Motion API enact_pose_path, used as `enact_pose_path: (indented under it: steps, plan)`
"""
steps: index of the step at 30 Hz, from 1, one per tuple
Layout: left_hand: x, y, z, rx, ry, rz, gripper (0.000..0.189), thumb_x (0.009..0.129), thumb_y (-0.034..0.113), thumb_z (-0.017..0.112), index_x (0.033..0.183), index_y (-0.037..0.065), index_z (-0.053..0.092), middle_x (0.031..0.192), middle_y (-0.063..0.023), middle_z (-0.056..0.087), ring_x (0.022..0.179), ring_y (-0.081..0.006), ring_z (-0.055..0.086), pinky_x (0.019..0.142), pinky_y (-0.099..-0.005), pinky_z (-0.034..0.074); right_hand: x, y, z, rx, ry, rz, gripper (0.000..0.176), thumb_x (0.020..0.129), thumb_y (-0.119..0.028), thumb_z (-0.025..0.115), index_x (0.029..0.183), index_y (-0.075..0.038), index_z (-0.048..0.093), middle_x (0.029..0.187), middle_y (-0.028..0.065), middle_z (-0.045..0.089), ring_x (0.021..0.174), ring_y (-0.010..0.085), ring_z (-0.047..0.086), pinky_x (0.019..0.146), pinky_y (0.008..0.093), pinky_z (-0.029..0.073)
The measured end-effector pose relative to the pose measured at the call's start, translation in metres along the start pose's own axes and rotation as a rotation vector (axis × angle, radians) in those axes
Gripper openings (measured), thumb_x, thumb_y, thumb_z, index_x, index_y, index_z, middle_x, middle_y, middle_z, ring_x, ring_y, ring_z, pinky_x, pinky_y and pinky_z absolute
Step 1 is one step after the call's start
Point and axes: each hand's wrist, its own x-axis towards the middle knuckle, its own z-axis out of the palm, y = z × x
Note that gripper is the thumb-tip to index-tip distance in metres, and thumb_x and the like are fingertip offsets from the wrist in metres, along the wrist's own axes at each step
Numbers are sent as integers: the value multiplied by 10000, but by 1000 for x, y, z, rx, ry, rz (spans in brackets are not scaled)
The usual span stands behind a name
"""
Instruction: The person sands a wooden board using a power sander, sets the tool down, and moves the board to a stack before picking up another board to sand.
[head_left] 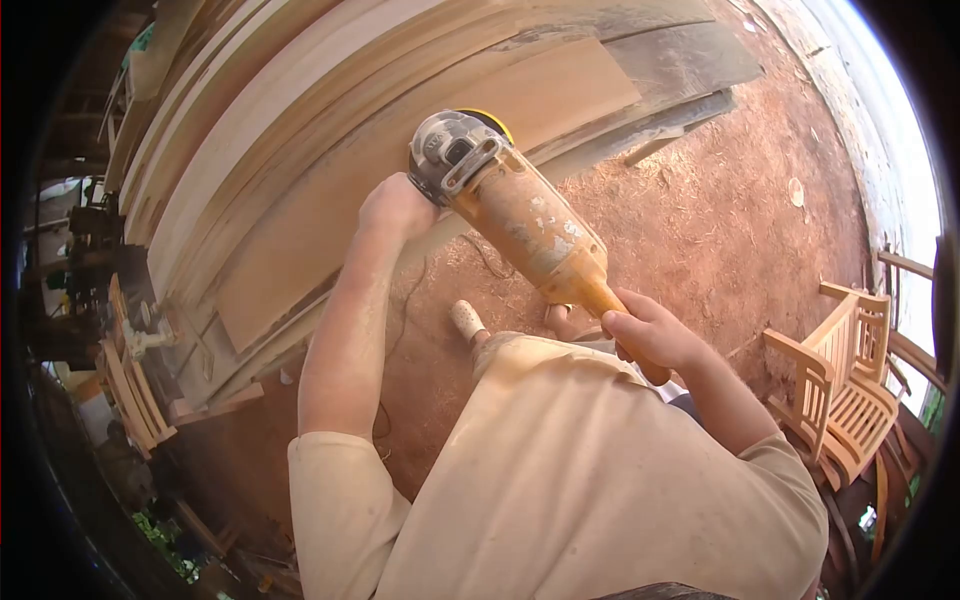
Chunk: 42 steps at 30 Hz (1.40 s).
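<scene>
A worn yellow angle grinder (530,220) reaches from my body out over a wide wooden board (400,170). My right hand (655,330) is wrapped round its rear handle. At the grinder's metal head, my left hand (398,207) is closed in a fist against the side; the part it grips is hidden, probably a side handle. A yellow-edged disc (487,124) shows behind the head, above the board. Whether the disc touches the wood cannot be told from here.
Several long planks (290,90) lie side by side beyond the board on a workbench (690,65). A cord (405,305) runs over the reddish dirt floor (730,220), which is strewn with shavings. Slatted wooden chairs (840,375) stand at the right. Wooden pieces (130,375) are at the left.
</scene>
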Motion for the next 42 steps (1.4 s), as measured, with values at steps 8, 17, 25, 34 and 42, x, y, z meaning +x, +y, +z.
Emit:
enact_pose_path:
  steps: [8, 17, 25, 34, 42]
  plan:
    - [36, 132, -27, 159, -21, 167, 385, 918, 324, 675, 1234, 115, 746, 1324, -141, 697, 1252, -300, 652, 1013, -414, 543, -27, 35, -41, 221, 231, -88, 415, 1038, -366, 563, 1289, -36, 563, 938, 33, 572, 697, 122, 578, 630, 283, 499]
    - [59, 228, -35, 131, 112, 330, 386, 897, 304, 698, 1234, 123, 756, 1311, -105, 720, 1245, -270, 673, 1005, -411, 535, -40, 37, -77, 325, 402, -150, 431, 1053, -384, 537, 1301, -31, 549, 933, 43, 580, 645, 128, 579, 578, 290, 505]
    - [61, 254, -9, -54, 367, 388, 242, 924, 201, 646, 1110, 152, 793, 1112, -83, 786, 1074, -251, 749, 898, -393, 565, -45, 55, -75, 371, 440, -162, 535, 1065, -429, 497, 1404, -15, 502, 946, 60, 588, 649, 156, 597, 562, 305, 506]
    - [18, 130, -5, -79, 146, 298, 277, 877, 228, 692, 1112, 117, 789, 1156, -111, 773, 1094, -269, 742, 922, -392, 587, -40, 52, -14, 290, 266, -109, 543, 1020, -445, 586, 1332, -6, 514, 958, 51, 588, 697, 140, 605, 620, 278, 512]
    - [-39, -29, 17, -138, 165, 76, 250, 878, 217, 675, 1046, 70, 787, 1098, -179, 765, 1074, -357, 729, 920, -435, 586, -3, 58, 53, 121, -76, -17, 533, 1023, -363, 599, 1417, -19, 495, 1030, 12, 591, 848, 97, 568, 751, 275, 494]
